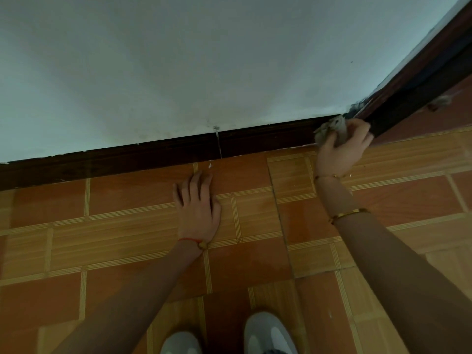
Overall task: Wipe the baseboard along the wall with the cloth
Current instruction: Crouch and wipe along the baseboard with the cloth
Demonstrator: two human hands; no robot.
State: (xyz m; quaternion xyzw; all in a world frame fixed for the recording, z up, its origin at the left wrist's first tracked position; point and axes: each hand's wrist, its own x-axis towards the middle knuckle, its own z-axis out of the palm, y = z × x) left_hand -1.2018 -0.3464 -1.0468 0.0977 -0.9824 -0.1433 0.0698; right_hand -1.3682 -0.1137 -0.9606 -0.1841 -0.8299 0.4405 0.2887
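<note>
A dark brown baseboard [153, 154] runs along the foot of the white wall [178, 67], with a thin vertical seam near its middle. My right hand [342, 152] grips a crumpled grey cloth [329, 129] and holds it against the baseboard's right end, beside the door frame. My left hand [198, 203] rests flat on the floor tiles, fingers spread, a short way in front of the baseboard seam.
A dark wooden door frame [421, 80] rises at the right corner. The floor [127, 238] is orange and tan patterned tile. My two grey shoes [268, 333] stand at the bottom edge. A small white speck lies near the seam.
</note>
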